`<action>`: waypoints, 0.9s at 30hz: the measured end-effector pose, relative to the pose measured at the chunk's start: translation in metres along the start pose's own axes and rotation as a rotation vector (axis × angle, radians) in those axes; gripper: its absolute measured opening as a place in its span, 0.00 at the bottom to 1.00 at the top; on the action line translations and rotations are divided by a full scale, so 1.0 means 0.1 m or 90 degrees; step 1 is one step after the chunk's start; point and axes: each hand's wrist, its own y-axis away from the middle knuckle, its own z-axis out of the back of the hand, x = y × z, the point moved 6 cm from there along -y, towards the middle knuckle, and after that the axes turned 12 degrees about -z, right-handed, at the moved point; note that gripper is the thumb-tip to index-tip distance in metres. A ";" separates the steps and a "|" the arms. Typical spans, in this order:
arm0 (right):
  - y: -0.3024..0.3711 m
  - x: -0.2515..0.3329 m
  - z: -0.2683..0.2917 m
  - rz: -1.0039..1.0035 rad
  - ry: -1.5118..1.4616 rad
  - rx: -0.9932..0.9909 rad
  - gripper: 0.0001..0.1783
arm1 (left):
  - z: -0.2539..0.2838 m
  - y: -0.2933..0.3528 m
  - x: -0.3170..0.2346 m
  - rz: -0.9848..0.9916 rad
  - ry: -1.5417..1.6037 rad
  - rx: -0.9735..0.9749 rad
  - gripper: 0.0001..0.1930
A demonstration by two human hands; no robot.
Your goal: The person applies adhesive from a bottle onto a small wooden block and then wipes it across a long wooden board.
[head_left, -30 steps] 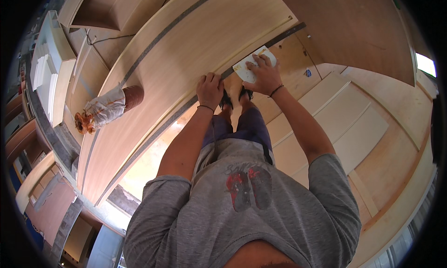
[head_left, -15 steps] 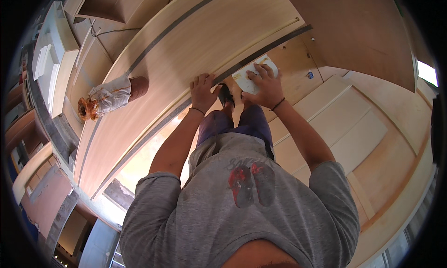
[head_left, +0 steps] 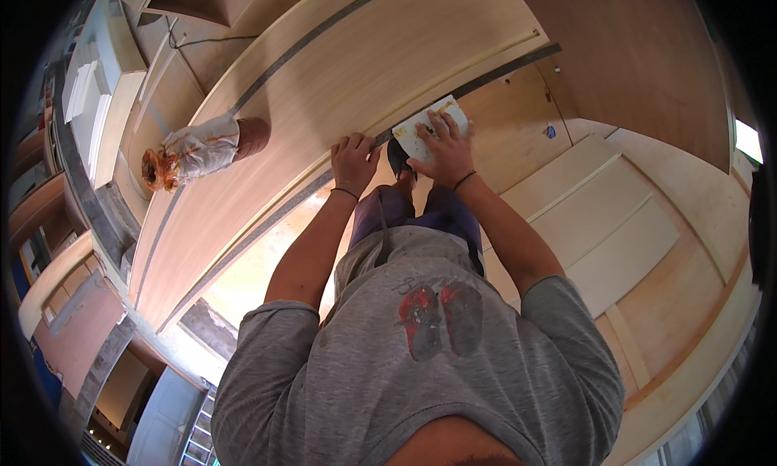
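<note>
Against the earlier frames, I register the right hand (head_left: 447, 149), fingers spread and holding the white block (head_left: 410, 140), shifted along the wood panel (head_left: 340, 86) edge toward the half-curled left hand (head_left: 354, 165), whose grip I cannot tell, advancing the edge work.

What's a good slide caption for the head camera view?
Left hand at the edge of a long wooden panel, right hand on a stained white slab.

I see two hands (head_left: 354, 164); two dark wristbands (head_left: 464, 180); one white pad (head_left: 411, 141); one wrapped cylinder (head_left: 206, 149) over there; one blue scrap (head_left: 550, 132); one grey shirt (head_left: 380, 369).
</note>
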 end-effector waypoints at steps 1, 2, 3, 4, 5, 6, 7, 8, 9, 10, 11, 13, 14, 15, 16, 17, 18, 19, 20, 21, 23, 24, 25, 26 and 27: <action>-0.01 0.02 0.01 0.000 0.001 0.000 0.41 | 0.01 0.01 0.00 -0.007 -0.003 -0.003 0.10; 0.00 0.03 0.01 -0.007 0.008 0.026 0.41 | 0.00 0.02 0.01 -0.001 -0.002 0.005 0.10; 0.01 0.02 0.01 -0.014 0.015 0.051 0.41 | 0.00 0.03 0.02 0.005 -0.001 0.012 0.10; -0.01 0.05 0.06 -0.018 0.022 0.074 0.42 | 0.01 0.03 0.04 0.012 -0.002 0.016 0.10; -0.02 0.08 0.12 -0.020 0.031 0.084 0.42 | 0.00 0.04 0.05 0.007 -0.003 0.008 0.09; -0.03 0.11 0.20 -0.021 0.040 0.094 0.42 | -0.02 0.05 0.06 0.002 -0.005 -0.001 0.09; -0.02 0.13 0.23 -0.026 0.045 0.105 0.42 | -0.01 0.05 0.04 -0.004 -0.008 -0.005 0.09; -0.04 0.14 0.23 -0.022 0.042 0.094 0.42 | -0.01 0.04 0.04 -0.005 -0.010 -0.002 0.09; -0.09 0.15 0.22 -0.018 0.039 0.082 0.42 | -0.01 0.03 0.04 -0.005 -0.012 0.001 0.09; -0.11 0.14 0.22 -0.017 0.040 0.072 0.42 | -0.02 0.02 0.03 -0.006 -0.009 0.004 0.09; -0.13 0.13 0.19 -0.017 0.041 0.070 0.42 | -0.02 0.02 0.03 -0.006 -0.008 0.004 0.09; -0.14 0.13 0.14 -0.016 0.044 0.066 0.42 | -0.02 0.03 0.03 -0.005 -0.004 0.003 0.09; -0.14 0.12 0.13 -0.021 0.048 0.073 0.42 | -0.02 0.03 0.03 -0.004 -0.004 0.005 0.09; -0.13 0.12 0.12 -0.026 0.053 0.079 0.42 | -0.02 0.03 0.04 -0.003 -0.003 0.007 0.10; -0.13 0.14 0.14 -0.029 0.059 0.086 0.42 | -0.02 0.03 0.04 -0.002 -0.002 0.007 0.10; -0.13 0.15 0.15 -0.036 0.068 0.112 0.42 | -0.01 0.04 0.05 -0.002 -0.003 0.009 0.10; -0.12 0.16 0.16 -0.043 0.077 0.138 0.42 | -0.01 0.05 0.05 -0.002 -0.003 0.012 0.09; -0.14 0.17 0.19 -0.051 0.086 0.162 0.42 | 0.00 0.03 0.05 -0.004 -0.005 0.013 0.09; -0.16 0.19 0.23 -0.047 0.083 0.153 0.42 | 0.00 0.03 0.05 -0.004 -0.005 0.007 0.09; -0.18 0.21 0.26 -0.044 0.080 0.145 0.43 | -0.01 0.03 0.05 -0.004 -0.006 0.002 0.09; -0.18 0.22 0.26 -0.043 0.079 0.138 0.43 | -0.01 0.04 0.03 -0.006 -0.006 0.000 0.09; -0.20 0.20 0.22 -0.043 0.082 0.138 0.43 | -0.02 0.04 0.02 -0.007 -0.007 0.000 0.09; -0.20 0.20 0.19 -0.042 0.084 0.138 0.43 | -0.02 0.04 0.03 -0.008 -0.008 0.001 0.09; -0.18 0.18 0.18 -0.044 0.082 0.133 0.43 | -0.03 0.03 0.03 -0.010 -0.012 0.000 0.09; -0.16 0.16 0.17 -0.047 0.080 0.129 0.43 | -0.04 0.03 0.02 -0.013 -0.015 -0.001 0.09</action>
